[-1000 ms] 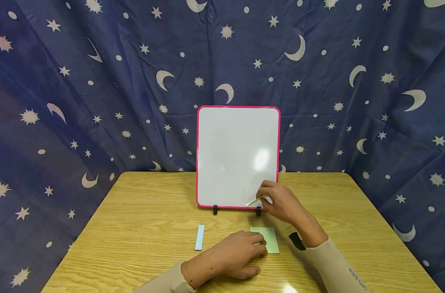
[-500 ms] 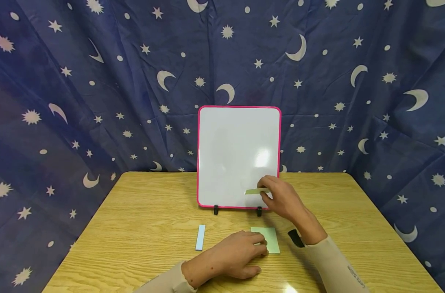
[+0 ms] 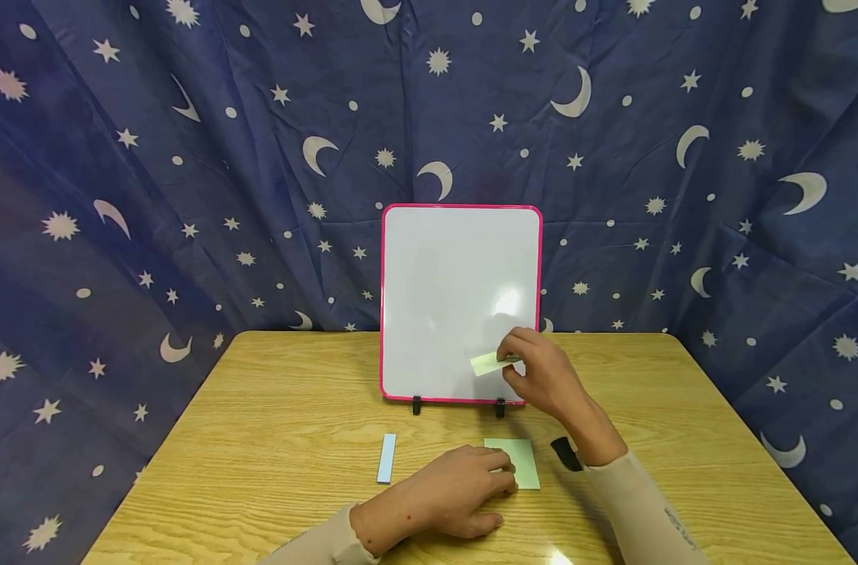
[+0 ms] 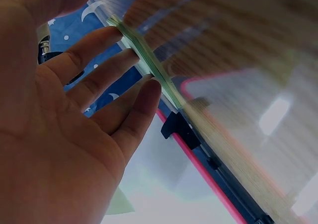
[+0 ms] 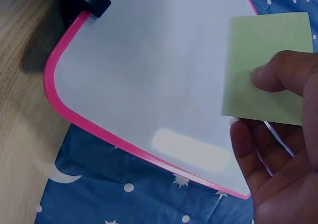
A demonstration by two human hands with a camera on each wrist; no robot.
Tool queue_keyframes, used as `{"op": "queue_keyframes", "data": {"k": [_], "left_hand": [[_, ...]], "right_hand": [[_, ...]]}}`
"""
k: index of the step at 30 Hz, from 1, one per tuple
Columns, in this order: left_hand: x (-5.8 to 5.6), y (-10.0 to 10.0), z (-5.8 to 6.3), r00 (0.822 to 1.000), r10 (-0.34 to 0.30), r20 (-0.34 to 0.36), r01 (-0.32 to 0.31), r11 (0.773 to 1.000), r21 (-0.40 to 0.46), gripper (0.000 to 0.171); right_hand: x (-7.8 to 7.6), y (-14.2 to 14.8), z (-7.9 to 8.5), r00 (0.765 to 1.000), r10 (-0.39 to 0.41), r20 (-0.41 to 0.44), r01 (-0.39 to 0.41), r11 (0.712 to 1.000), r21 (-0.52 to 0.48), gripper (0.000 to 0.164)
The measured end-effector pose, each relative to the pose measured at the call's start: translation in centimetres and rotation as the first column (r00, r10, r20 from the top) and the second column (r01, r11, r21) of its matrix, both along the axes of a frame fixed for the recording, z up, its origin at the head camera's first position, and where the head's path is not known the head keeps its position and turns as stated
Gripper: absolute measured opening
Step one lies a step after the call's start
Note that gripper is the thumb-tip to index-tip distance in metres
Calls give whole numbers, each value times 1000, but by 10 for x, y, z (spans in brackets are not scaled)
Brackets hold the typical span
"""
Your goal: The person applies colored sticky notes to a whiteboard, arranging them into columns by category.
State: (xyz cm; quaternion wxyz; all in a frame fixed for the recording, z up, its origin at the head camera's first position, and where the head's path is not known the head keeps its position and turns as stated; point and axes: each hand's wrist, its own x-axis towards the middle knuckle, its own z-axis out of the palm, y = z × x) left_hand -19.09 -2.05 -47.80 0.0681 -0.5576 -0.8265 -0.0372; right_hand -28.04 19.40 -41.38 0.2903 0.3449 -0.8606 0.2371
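Note:
A single pale green sticky note is pinched between the thumb and fingers of my right hand, held in front of the lower right part of the whiteboard. In the right wrist view the thumb lies flat across the note's face. My left hand rests its fingertips on a pad of green sticky notes lying on the table. The left wrist view shows those fingers loosely bent against the pad's edge, not wrapped round it.
The whiteboard has a pink frame and stands upright on black stand feet. A narrow light blue strip or pad lies left of my left hand. Behind the wooden table hangs a blue curtain with moons and stars.
My right hand has risen slightly along the board, and the note has turned from nearly edge-on to show more of its face. My left hand stays on the pad.

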Motion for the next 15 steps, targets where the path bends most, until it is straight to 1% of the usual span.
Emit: {"op": "queue_keyframes", "data": {"k": [3,8,15], "left_hand": [[0,0,0,1000,2,9,-1,1000,-3,29],[0,0,0,1000,1,7,-1,1000,-2,29],[-1,0,0,1000,3,11,-3,1000,-8,30]], "right_hand": [[-3,-1,0,998,8,-60,-11,999,-42,28],[-8,-2,-1,988,5,-152,-25,991,-128,30],[-13,-3,0,978,-2,-206,-44,975,-218,28]]}}
